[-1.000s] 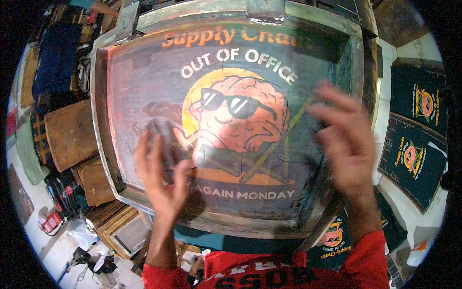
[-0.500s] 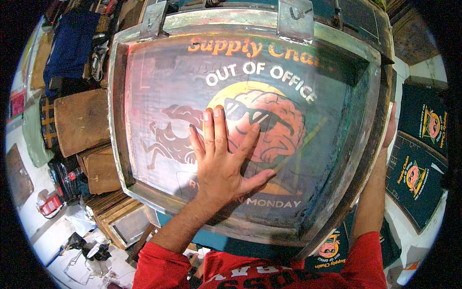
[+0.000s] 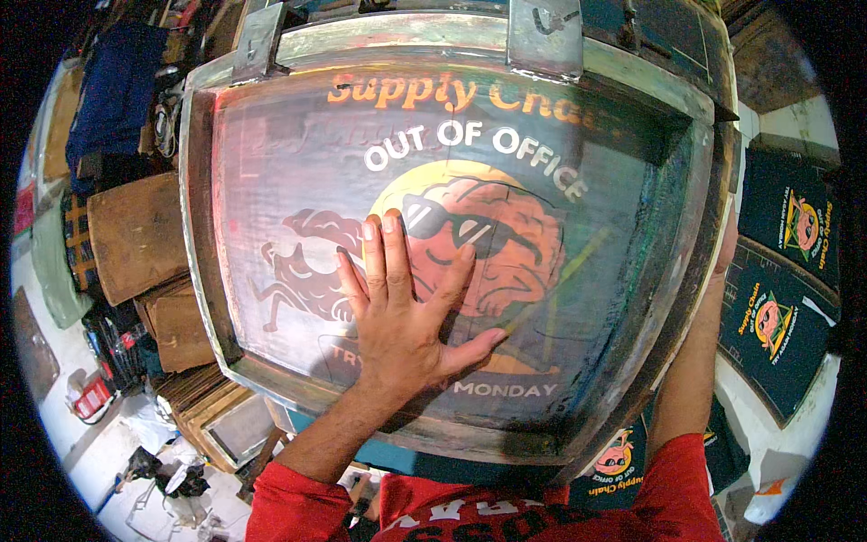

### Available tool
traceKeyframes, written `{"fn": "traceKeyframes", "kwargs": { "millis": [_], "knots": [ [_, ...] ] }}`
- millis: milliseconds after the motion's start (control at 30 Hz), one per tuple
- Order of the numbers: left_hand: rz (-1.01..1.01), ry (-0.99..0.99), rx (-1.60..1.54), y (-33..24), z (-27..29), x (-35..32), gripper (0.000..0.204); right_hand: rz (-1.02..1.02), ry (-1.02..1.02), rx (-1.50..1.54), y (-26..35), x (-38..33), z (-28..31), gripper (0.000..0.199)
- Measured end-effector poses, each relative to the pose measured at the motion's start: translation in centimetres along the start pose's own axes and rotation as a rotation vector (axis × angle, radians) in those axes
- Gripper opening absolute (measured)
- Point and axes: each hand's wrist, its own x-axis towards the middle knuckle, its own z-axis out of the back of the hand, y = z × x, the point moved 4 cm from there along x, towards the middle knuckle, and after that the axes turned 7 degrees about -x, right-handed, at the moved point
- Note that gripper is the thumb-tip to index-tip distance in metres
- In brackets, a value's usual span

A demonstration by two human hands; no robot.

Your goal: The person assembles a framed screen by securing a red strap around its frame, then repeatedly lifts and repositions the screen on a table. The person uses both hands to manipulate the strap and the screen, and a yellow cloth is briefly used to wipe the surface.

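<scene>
A screen-printing frame (image 3: 197, 226) fills the middle, its worn rim around a translucent mesh (image 3: 623, 298). On or through the mesh shows a colourful design (image 3: 506, 262): a pink brain-like cartoon in dark glasses before a yellow disc, with curved lettering. My left hand (image 3: 397, 334) is open, lying flat on the mesh over the design's lower left, fingers spread and thumb out to the right. My right hand (image 3: 726, 239) is at the frame's right outer side; the rim hides its fingers. Two metal clamps (image 3: 545, 41) grip the far rim.
Dark printed fabric pieces (image 3: 768, 330) lie on a pale surface at the right, with another (image 3: 619, 465) below the frame's near right corner. Brown boards (image 3: 135, 235) and stacked wooden frames (image 3: 217, 420) stand at the left. Dark blue cloth (image 3: 117, 99) hangs at the far left.
The whole view has shifted a little, so the frame and surroundings sit slightly further left. My left hand keeps its place on the mesh, and my right hand stays at the right side.
</scene>
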Motion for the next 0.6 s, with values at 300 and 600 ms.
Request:
{"fn": "traceKeyframes", "kwargs": {
  "millis": [300, 600],
  "knots": [
    [-0.002, -0.001, -0.013, 0.0, 0.0, 0.0, 0.087, -0.014, 0.037, 0.026, -0.1, -0.1, 0.4, 0.053],
    [-0.003, -0.005, -0.021, -0.1, 0.2, 0.1, 0.084, 0.009, 0.081, -0.002, 0.1, -0.1, 0.6, 0.053]
  ]
}}
